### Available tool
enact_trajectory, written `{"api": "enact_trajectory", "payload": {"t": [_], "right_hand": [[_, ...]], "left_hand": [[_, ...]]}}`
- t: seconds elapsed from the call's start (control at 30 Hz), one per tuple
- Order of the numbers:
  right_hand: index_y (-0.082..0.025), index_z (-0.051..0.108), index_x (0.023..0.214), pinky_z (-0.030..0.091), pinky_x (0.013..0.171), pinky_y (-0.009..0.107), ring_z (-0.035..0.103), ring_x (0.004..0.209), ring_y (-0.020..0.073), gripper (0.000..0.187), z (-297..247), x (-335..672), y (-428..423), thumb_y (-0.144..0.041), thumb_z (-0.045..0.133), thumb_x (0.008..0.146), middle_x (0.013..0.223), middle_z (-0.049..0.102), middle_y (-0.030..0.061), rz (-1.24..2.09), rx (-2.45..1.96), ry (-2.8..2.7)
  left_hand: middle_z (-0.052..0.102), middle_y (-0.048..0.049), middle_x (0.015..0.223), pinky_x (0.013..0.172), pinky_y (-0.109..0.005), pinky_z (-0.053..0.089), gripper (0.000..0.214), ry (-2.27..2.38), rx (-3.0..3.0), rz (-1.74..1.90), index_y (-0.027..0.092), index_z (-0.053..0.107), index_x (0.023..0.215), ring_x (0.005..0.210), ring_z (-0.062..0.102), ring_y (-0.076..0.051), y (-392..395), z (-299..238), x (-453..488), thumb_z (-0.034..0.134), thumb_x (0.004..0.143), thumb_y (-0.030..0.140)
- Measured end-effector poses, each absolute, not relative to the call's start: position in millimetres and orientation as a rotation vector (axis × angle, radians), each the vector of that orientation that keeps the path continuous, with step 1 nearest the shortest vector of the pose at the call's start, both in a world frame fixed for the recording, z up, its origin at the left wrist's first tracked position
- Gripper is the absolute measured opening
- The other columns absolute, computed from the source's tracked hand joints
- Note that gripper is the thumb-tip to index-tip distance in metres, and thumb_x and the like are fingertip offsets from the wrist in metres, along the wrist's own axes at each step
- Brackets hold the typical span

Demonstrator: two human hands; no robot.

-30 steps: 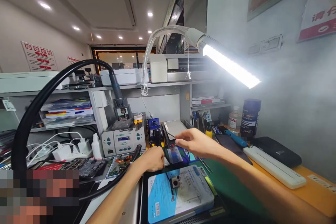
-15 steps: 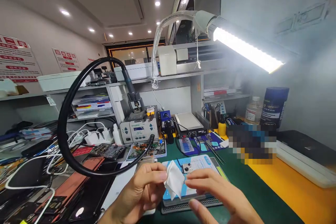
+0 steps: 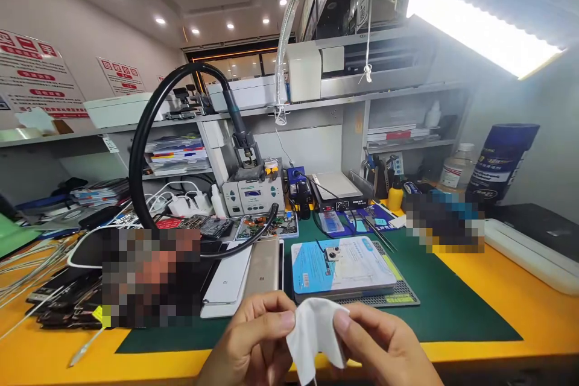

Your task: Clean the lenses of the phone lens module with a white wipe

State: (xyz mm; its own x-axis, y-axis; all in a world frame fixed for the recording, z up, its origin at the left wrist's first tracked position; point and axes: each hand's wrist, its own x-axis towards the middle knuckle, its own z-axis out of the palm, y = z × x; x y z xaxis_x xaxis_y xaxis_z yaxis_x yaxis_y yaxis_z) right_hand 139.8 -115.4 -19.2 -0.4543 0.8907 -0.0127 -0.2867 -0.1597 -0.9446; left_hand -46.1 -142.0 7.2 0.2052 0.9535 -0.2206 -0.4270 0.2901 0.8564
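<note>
Both hands are seen low at the near edge of the orange bench, where half a second earlier they were held further in, over the blue-and-white pad. The left hand (image 3: 246, 347) is closed on the left edge of a small white wipe (image 3: 312, 335), pinched between thumb and forefinger. The wipe has been drawn back toward the body and now hangs in front of the bench edge, between the two hands, no longer over the pad. The right hand (image 3: 384, 347) is closed on the wipe's right edge in the same pinch, so the cloth is held taut at the top and loose below. A second earlier the hands were far out at the back of the mat and no wipe was seen in them; it has since been brought to the near side and spread. The blue-and-white pad (image 3: 341, 265), with a small camera module (image 3: 333, 253) lying on it, is left uncovered on the green mat (image 3: 452, 307), beyond the hands. It is judged that the cloth is being readied rather than applied, since nothing on the bench is touched by it.
</note>
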Motion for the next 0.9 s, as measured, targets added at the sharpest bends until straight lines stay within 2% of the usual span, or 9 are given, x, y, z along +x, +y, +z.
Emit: {"api": "enact_trajectory", "payload": {"t": [0.07, 0.13, 0.23, 0.33, 0.57, 0.73, 0.9], "right_hand": [[-0.014, 0.069, 0.072, 0.048, 0.051, 0.022, 0.052, 0.051, 0.0118, 0.037, -22.4, 141.5, -114.6, -0.051, 0.071, 0.081, 0.056, 0.057, -0.0004, 1.832, -0.760, -1.166], [-0.015, 0.065, 0.070, 0.048, 0.047, 0.023, 0.049, 0.048, 0.0116, 0.039, -23.9, 141.5, -116.4, -0.052, 0.070, 0.081, 0.055, 0.056, -0.0005, 1.900, -0.744, -1.131], [-0.016, 0.060, 0.068, 0.048, 0.046, 0.022, 0.051, 0.051, 0.0128, 0.037, -23.1, 139.8, -122.4, -0.049, 0.069, 0.082, 0.056, 0.055, -0.0003, 1.969, -0.719, -1.090], [-0.016, 0.058, 0.066, 0.048, 0.047, 0.022, 0.055, 0.054, 0.0134, 0.035, -24.1, 137.9, -125.8, -0.045, 0.067, 0.084, 0.057, 0.055, -0.0002, 2.017, -0.695, -1.062], [-0.017, 0.058, 0.068, 0.046, 0.042, 0.021, 0.060, 0.053, 0.0160, 0.040, -37.8, 134.5, -122.5, -0.053, 0.070, 0.079, 0.056, 0.059, 0.0016, 2.116, -0.688, -1.069], [-0.013, 0.063, 0.065, 0.045, 0.048, 0.019, 0.053, 0.048, 0.0096, 0.046, -35.0, 139.0, -129.0, -0.054, 0.067, 0.084, 0.056, 0.060, 0.0015, 2.014, -0.780, -1.229], [-0.014, 0.063, 0.069, 0.045, 0.046, 0.018, 0.052, 0.049, 0.0100, 0.048, -34.8, 138.8, -135.7, -0.061, 0.065, 0.082, 0.057, 0.060, 0.0009, 1.974, -0.873, -1.249]], "left_hand": [[0.054, 0.0029, 0.052, 0.036, -0.014, 0.031, 0.024, 0.878, 0.689, 1.117, 0.017, 0.060, 0.065, 0.039, 0.045, -0.005, -146.9, 3.4, -49.2, 0.075, 0.067, 0.037], [0.053, 0.0032, 0.051, 0.033, -0.015, 0.027, 0.023, 0.888, 0.658, 1.114, 0.017, 0.059, 0.064, 0.037, 0.042, -0.005, -151.6, -0.1, -51.6, 0.073, 0.067, 0.035], [0.050, 0.0035, 0.048, 0.029, -0.015, 0.015, 0.021, 0.911, 0.645, 1.102, 0.017, 0.059, 0.066, 0.032, 0.036, -0.004, -158.8, -3.7, -54.0, 0.069, 0.071, 0.034], [0.047, 0.0045, 0.046, 0.029, -0.014, 0.016, 0.021, 0.923, 0.656, 1.097, 0.017, 0.058, 0.067, 0.032, 0.033, -0.003, -165.8, -5.3, -56.1, 0.068, 0.071, 0.035], [0.049, 0.0047, 0.051, 0.029, -0.015, 0.014, 0.028, 0.939, 0.787, 1.044, 0.016, 0.058, 0.068, 0.031, 0.029, 0.000, -173.8, -8.6, -66.2, 0.074, 0.069, 0.039], [0.046, 0.0064, 0.048, 0.032, -0.015, 0.016, 0.033, 1.022, 0.913, 1.041, 0.016, 0.061, 0.071, 0.034, 0.028, -0.001, -179.5, -8.8, -75.6, 0.078, 0.070, 0.043], [0.046, 0.0056, 0.045, 0.033, -0.016, 0.013, 0.036, 1.083, 0.914, 1.038, 0.014, 0.063, 0.067, 0.035, 0.028, -0.002, -191.1, -7.6, -77.4, 0.078, 0.073, 0.046]]}}
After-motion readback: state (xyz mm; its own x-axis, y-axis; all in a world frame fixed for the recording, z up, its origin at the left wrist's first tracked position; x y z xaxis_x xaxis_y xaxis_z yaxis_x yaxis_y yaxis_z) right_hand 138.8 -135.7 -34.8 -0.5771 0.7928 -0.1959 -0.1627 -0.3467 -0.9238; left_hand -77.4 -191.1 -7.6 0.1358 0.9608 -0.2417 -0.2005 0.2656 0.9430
